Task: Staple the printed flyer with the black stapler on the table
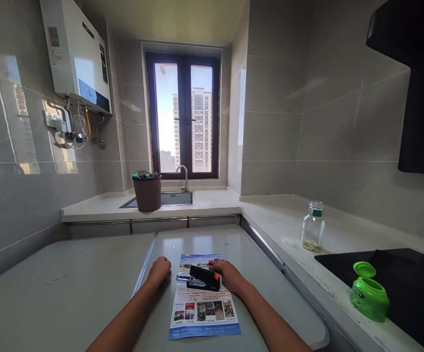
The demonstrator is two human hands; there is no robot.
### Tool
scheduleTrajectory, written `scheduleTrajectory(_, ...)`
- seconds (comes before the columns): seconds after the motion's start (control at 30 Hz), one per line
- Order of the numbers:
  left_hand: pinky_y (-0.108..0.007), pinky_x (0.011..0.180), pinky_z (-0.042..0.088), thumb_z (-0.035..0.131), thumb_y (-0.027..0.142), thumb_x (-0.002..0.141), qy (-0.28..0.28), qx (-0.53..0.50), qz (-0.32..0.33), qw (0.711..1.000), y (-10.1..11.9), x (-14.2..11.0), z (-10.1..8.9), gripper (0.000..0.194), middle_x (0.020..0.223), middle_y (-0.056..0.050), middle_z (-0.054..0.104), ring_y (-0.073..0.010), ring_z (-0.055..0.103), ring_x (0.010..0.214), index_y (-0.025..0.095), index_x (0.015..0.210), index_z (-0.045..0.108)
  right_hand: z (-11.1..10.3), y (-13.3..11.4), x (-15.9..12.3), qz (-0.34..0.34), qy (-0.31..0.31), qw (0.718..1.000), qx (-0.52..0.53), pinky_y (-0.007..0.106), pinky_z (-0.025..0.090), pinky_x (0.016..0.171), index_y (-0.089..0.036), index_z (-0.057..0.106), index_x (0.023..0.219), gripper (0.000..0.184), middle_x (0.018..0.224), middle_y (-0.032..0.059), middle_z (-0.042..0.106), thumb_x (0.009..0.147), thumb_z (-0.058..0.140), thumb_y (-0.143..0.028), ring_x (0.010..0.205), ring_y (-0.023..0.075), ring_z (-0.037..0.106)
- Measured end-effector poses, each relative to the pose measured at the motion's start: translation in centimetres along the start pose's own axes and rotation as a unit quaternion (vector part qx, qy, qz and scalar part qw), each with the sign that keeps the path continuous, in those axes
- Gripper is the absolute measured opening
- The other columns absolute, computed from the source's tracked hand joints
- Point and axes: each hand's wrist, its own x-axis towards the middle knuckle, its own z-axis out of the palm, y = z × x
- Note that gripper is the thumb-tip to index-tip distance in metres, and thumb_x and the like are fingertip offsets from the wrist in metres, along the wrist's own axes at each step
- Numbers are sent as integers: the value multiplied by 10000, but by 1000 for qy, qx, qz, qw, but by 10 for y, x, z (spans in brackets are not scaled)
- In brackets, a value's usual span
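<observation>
A printed flyer (204, 330) with a blue lower border and several photos lies flat on the grey-white tabletop. On it rests a black stapler (206, 282) with an orange mark, its top arm swung up and the silver staple rail showing. My right hand (230, 275) is at the stapler's rear end, fingers bent around it over the flyer's right edge. To the left of the flyer, my left hand (160, 270) is closed with its fingers curled in. Whether anything small is between those fingers is hidden. Staple strips (226, 244) lie beyond the flyer.
A brown bin (147, 193) stands beside the sink (177, 198) on the back counter. Along the right counter are a glass jar (313, 227), its lid, and an opened green container (370, 298) by a black cooktop (388, 264). Loose staples (52, 282) lie on the table's left.
</observation>
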Motion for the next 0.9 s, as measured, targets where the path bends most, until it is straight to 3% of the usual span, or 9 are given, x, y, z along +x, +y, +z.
scheduleTrajectory(0.07,-426,774,501,502,142,765,9,69,25,997,8,16,-3,160,878,-199,720,-346,703,868,158,836,645,0,0,-1,5,3,1000,2,523,410,1149,-310,789,1181,503,1349,68,697,757,571,-148,1346,297,586)
scheduleTrajectory(0.17,-404,1049,438,471,30,746,-9,140,96,985,18,34,-4,495,1359,-224,629,-306,572,1306,117,1200,648,3,4,-1,-4,5,1000,17,516,408,1148,-294,785,1194,503,1349,76,696,761,571,-155,1350,298,581)
scheduleTrajectory(0.3,-375,1204,317,465,-11,747,-64,214,139,965,18,43,2,712,1575,-187,478,-247,411,1486,95,1449,527,10,16,1,-22,8,999,31,479,410,1153,-291,783,1199,476,1370,66,685,801,555,-165,1359,279,573)
scheduleTrajectory(0.5,-412,1180,341,429,29,870,-102,293,147,939,9,31,3,558,1551,-196,507,-285,457,1454,113,1399,583,15,24,2,-31,21,999,26,459,416,1149,-273,775,1219,491,1369,61,687,812,537,-136,1344,271,580)
scheduleTrajectory(0.63,-372,1029,442,377,51,925,-100,330,149,927,4,4,-9,388,1304,-223,668,-287,638,1211,93,1160,682,16,25,3,-37,28,998,43,442,432,1134,-254,786,1190,453,1348,69,699,809,563,-149,1304,271,603)
scheduleTrajectory(0.73,-353,867,471,397,128,959,-69,356,128,923,-1,-23,-18,290,1114,-182,721,-280,690,1012,131,998,684,16,25,5,-32,33,996,70,434,447,1117,-240,800,1151,407,1307,83,719,810,588,-178,1260,272,626)
scheduleTrajectory(0.8,-326,785,449,507,171,924,-38,353,119,927,-3,-38,-21,158,1028,-137,738,-272,694,953,163,923,666,15,25,6,-27,37,995,89,433,453,1111,-230,807,1128,396,1289,89,726,806,582,-177,1245,268,633)
scheduleTrajectory(0.9,-305,705,406,540,218,929,7,322,119,939,-2,-49,-22,123,934,-99,745,-254,695,881,189,851,629,12,24,6,-32,39,993,102,435,464,1101,-218,811,1105,390,1268,100,734,806,564,-173,1228,267,644)
